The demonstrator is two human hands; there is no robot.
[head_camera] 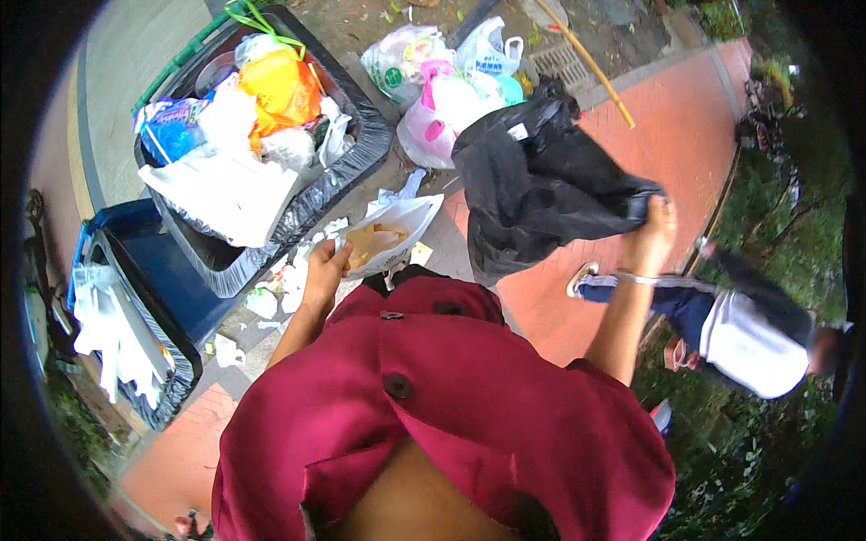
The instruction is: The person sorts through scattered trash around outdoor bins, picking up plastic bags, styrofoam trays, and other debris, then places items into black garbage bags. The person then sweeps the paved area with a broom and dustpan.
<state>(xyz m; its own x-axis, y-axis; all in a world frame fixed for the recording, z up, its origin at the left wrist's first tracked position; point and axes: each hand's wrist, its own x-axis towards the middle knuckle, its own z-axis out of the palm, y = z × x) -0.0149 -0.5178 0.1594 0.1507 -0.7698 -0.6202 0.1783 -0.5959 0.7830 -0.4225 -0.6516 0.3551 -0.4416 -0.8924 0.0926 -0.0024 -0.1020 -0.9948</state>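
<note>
My left hand [329, 262] grips the rim of a white plastic bag [406, 233] whose mouth gapes, with something tan inside. Held up on the right by my right hand [653, 226] is a black plastic garbage bag [541, 196], its gathered edge in my fingers and its body hanging towards the middle. Ahead and to the left stands a large black-lined bin [365, 135] heaped with waste: an orange plastic bag [281, 88], a blue printed bag [172, 128] and white foam pieces [223, 193]. Several filled plastic bags [440, 122] lie on the ground beyond the black bag.
A second lined bin [183, 379] with a dark blue lid [176, 270] stands at the left, white pieces sticking out. Paper scraps [260, 303] litter the paving near my feet. A yellow pole [588, 61] lies beyond a drain grate. A person [751, 338] is on the right.
</note>
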